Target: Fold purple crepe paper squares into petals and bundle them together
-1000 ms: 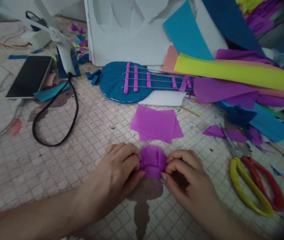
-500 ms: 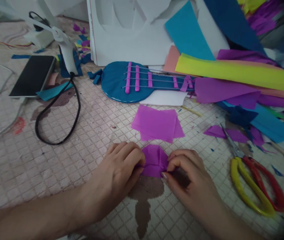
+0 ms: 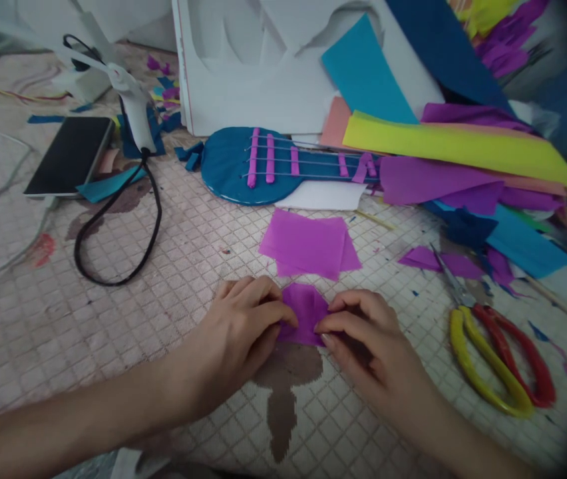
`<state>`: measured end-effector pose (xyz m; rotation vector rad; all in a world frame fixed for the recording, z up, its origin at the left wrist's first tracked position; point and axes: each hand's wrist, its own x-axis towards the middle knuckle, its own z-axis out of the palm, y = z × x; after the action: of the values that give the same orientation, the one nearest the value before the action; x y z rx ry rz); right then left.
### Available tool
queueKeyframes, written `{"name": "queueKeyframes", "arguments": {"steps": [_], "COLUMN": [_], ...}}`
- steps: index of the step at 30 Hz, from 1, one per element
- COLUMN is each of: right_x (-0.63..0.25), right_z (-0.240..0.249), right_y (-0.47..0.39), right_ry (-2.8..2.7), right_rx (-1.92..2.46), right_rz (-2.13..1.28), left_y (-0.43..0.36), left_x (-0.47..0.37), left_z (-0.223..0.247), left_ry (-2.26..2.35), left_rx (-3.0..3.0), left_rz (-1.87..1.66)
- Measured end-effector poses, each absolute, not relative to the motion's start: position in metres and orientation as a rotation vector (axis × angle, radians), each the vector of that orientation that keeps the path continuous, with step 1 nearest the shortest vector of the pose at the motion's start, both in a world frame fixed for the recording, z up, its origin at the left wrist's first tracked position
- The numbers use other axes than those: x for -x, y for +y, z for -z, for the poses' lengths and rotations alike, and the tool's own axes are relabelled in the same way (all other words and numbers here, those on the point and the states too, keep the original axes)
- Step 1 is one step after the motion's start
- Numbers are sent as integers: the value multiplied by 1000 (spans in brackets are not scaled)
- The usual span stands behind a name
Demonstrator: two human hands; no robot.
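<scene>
Paper (image 3: pixel 306 311), purple, lies below frame center, narrower edge toward top, long axis unclear, palm-down left hand (image 3: pixel 238 326) with fingers curled onto it, grip hidden, right hand (image 3: pixel 376 336) tightly pinching its edge.

Two hands (image 3: pixel 243 326), scissors (image 3: pixel 466 303) (one pair)

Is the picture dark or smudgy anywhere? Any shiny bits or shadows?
Head view: dim light overall, with the right edge fading to black and the yellow paper blurry at its right end; head view: a thin glint along the guitar's lower rim; head view: shadow inside the curled right hand.
</scene>
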<state>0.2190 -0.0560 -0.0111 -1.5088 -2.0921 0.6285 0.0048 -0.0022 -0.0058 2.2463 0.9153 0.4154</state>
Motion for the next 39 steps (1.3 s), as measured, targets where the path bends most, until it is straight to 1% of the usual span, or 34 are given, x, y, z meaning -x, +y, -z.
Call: {"name": "queueKeyframes", "arguments": {"steps": [8,20,29,33,39], "right_x": [-210,-223,-222,-221,-221], "right_z": [12,14,13,14,14], "right_y": [-55,-56,-58,-58,-57], "right_ry": [-2074,-2051,-1978,-1968,-1960], "right_rx": [1593,1479,1438,1432,1450], "right_rz": [-482,-648,-617,-602,-616], "left_y": [-4,3,9,14,19], "left_x": [-16,-4,12,16,6], "left_z": [3,5,13,13,9], "left_ry": [1057,935,831,825,938], "left_rx": [-2332,-2187,-1832,-1953,-2176], "left_rz": [-361,-436,-687,-663,-606]}}
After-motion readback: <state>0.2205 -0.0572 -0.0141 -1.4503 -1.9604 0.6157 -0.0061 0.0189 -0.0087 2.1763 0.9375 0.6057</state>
